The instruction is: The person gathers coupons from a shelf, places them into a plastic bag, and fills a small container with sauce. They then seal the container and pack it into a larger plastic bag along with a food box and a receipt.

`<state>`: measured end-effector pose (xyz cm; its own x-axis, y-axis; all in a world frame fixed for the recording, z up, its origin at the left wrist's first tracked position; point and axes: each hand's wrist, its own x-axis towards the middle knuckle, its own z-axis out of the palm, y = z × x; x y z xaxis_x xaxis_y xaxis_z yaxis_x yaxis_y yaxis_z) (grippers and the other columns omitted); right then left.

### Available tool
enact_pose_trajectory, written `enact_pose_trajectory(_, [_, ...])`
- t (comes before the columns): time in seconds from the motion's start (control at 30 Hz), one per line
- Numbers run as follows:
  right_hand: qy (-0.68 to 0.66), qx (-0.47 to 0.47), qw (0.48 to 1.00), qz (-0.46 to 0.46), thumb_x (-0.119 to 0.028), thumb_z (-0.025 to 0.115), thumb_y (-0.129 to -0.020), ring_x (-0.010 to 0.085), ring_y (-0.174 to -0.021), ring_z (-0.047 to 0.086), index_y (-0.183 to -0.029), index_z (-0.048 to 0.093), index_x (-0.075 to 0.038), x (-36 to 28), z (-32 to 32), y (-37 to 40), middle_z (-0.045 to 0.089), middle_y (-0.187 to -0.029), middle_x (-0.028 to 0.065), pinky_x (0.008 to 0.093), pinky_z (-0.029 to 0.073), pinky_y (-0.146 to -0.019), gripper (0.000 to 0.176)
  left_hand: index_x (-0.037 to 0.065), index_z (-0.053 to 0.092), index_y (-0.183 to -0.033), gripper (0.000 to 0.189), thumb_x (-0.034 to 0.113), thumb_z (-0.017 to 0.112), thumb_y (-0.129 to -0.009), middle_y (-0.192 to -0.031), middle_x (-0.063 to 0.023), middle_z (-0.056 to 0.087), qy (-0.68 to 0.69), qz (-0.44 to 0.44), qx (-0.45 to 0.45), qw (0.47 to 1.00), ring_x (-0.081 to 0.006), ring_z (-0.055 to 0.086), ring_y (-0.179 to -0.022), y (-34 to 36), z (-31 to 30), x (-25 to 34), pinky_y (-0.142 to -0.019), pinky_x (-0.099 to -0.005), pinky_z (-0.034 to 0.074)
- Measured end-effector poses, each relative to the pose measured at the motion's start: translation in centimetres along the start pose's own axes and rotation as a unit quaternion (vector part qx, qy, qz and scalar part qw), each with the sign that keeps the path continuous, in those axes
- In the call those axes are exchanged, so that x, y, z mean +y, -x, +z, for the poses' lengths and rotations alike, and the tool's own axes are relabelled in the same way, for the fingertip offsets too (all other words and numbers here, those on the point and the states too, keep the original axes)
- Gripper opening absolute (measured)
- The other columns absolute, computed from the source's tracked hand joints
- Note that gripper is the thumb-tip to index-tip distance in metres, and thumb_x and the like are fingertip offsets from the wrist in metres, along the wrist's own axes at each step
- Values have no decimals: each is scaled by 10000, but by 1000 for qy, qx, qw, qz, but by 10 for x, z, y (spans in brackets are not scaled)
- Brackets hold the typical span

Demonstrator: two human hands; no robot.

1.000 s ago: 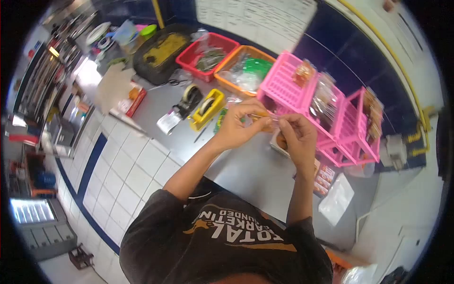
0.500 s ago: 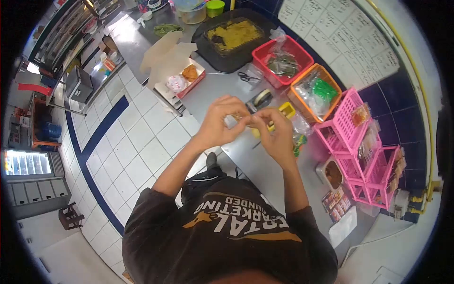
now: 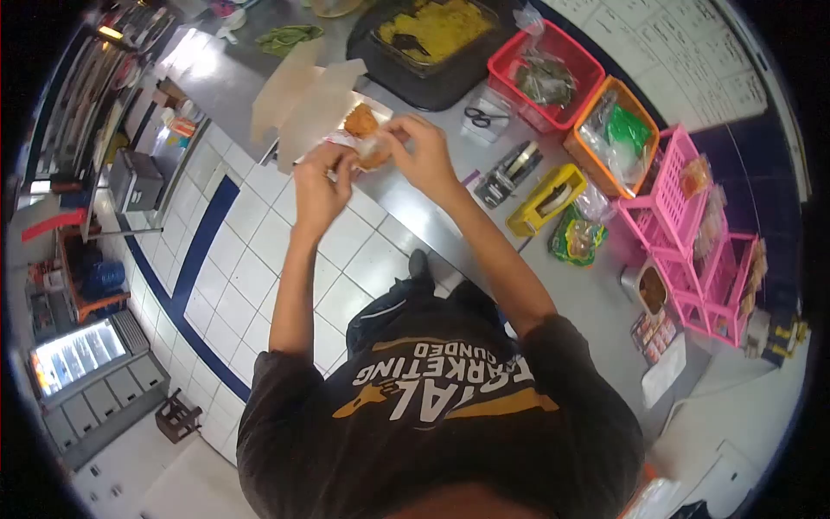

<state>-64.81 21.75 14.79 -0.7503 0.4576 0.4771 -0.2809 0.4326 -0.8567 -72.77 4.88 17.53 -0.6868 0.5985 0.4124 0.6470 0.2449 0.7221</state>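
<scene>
Both of my hands are over the near edge of an open cardboard box (image 3: 298, 117). My left hand (image 3: 325, 182) pinches one side of a small clear plastic bag (image 3: 373, 152) with something orange-brown in it. On the bag's other side, my right hand (image 3: 420, 154) has its fingers closed on the plastic. In the box lies a piece of fried food (image 3: 360, 121), beside a white wrapped item that my fingers and the bag partly cover.
Right of the box are a tray of yellow food (image 3: 432, 33), scissors (image 3: 486, 118), a black tape dispenser (image 3: 508, 175), a yellow one (image 3: 546, 201), a red basket (image 3: 547, 73), an orange basket (image 3: 612, 137) and pink racks (image 3: 683, 208).
Both hands have moved left and up from beside the tape dispensers to the box. The small bag now shows between them, and both dispensers are uncovered. The camera view has shifted.
</scene>
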Motion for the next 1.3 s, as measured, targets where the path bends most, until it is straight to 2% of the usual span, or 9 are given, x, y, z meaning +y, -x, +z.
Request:
enact_pose_trajectory(0.2, [121, 39, 990, 61, -79, 687, -883, 212, -818, 687, -1042, 692, -3, 14, -45, 23, 708, -941, 129, 312, 532, -717, 176, -26, 709, -884, 93, 30, 639, -860, -768, -184, 685, -44, -53, 8, 998, -284, 663, -638, -18, 20, -44, -629, -362, 508])
enact_pose_trajectory(0.47, [354, 194, 879, 251, -122, 664, -892, 204, -783, 681, -1052, 710, 11, 16, -194, 115, 724, -891, 131, 331, 526, -753, 212, -17, 736, -865, 177, 141, 656, -866, -778, -217, 692, -163, -54, -38, 984, -385, 667, -674, -14, 64, -116, -675, -434, 533])
enact_pose_trajectory(0.57, [367, 239, 846, 304, -165, 675, -892, 190, -768, 687, -1060, 718, -1, 0, -220, 137, 728, -883, 133, 336, 532, -758, 239, -5, 742, -865, 199, 177, 662, -861, -792, -220, 693, -205, -24, -41, 978, -403, 669, -702, -15, 71, -108, -685, -451, 537])
enact_pose_trajectory(0.73, [463, 276, 785, 306, -202, 671, -881, 292, -826, 710, -1058, 724, -30, 2, -270, 188, 729, -900, 167, 389, 541, -769, 253, 2, 731, -923, 194, 171, 687, -839, -846, -205, 686, -224, -5, -60, 973, -392, 669, -750, -16, 70, -89, -704, -458, 531])
enact_pose_trajectory(0.87, [555, 258, 741, 277, -214, 682, -859, 384, -834, 700, -1036, 736, -57, 0, -290, 165, 729, -927, 177, 434, 545, -743, 242, -8, 696, -1041, 224, 89, 679, -840, -835, -134, 640, -174, 26, 23, 984, -277, 616, -710, -17, 71, -55, -665, -407, 488])
enact_pose_trajectory(0.97, [621, 210, 575, 489, -182, 671, -834, 327, -780, 715, -1023, 752, -66, 48, -347, 168, 732, -854, 150, 407, 544, -711, 236, -4, 690, -1081, 249, 31, 667, -836, -836, -92, 610, -18, 45, 15, 999, -209, 565, -690, -14, 91, -16, -640, -357, 451])
enact_pose_trajectory(1.07, [458, 146, 687, 545, -144, 647, -799, 245, -753, 712, -976, 772, -66, 110, -411, 210, 727, -784, 122, 374, 539, -677, 231, -7, 688, -1089, 259, -27, 648, -834, -844, -93, 612, 32, 90, -33, 995, -182, 578, -708, -4, 112, 16, -640, -308, 459])
enact_pose_trajectory(1.2, [269, 216, 736, 582, -163, 671, -742, 172, -721, 690, -903, 786, -62, 121, -407, 208, 721, -753, 82, 323, 530, -646, 223, -12, 686, -1094, 278, -71, 631, -827, -839, -105, 617, 153, 70, -80, 982, -172, 601, -722, 22, 144, 51, -651, -278, 485])
enact_pose_trajectory(1.3, [248, 259, 769, 529, -184, 697, -739, 151, -676, 666, -857, 779, -60, 153, -407, 231, 715, -743, 70, 307, 517, -621, 189, -10, 686, -1090, 271, -81, 624, -836, -847, -100, 628, 193, 52, -110, 974, -154, 602, -721, 38, 160, 72, -656, -268, 491])
